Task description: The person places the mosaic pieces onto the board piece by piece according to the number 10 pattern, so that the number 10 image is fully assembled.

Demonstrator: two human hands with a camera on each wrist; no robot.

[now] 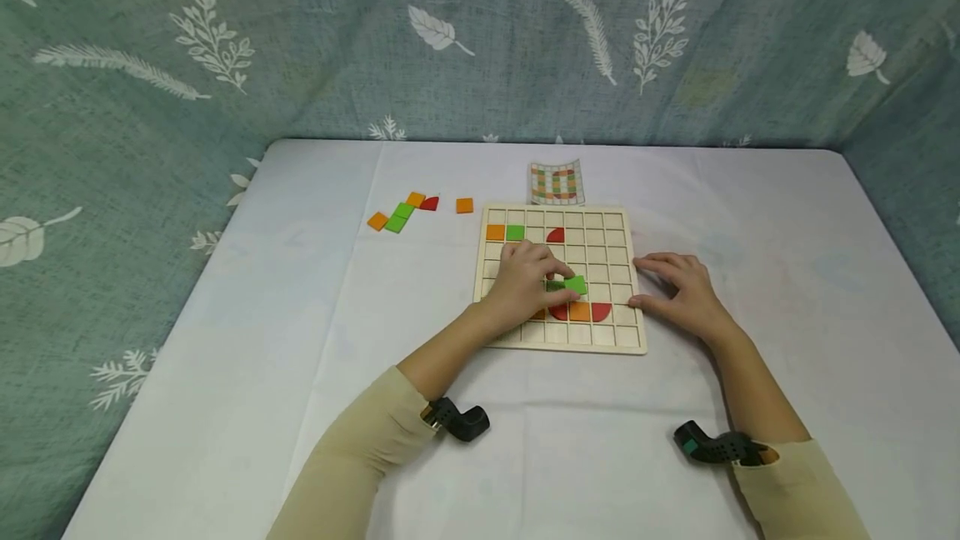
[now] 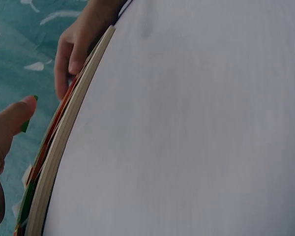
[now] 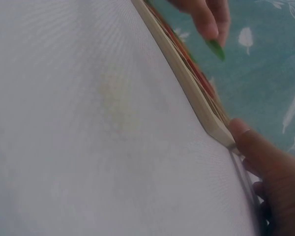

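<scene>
My left hand [image 1: 525, 282] pinches a green square tile [image 1: 576, 284] between thumb and fingers, over the lower middle of a wooden grid board [image 1: 632, 342]. In the right wrist view the green tile [image 3: 216, 49] tilts at the fingertips, above the board's surface. At the board's right edge is my right hand [image 1: 686, 298], its thumb and fingers spread and touching the rim. Orange, green and red pieces sit in cells of the upper rows, among them a red quarter-round [image 1: 556, 235]. A lower row holds an orange square [image 1: 580, 312] between red pieces. My left hand hides part of the grid.
Left of the board lie loose orange, green and red tiles [image 1: 403, 211], with a lone orange tile [image 1: 465, 205] nearer to it. A printed pattern card [image 1: 557, 182] stands behind the board's far edge. White cloth [image 1: 420, 290] covers the table.
</scene>
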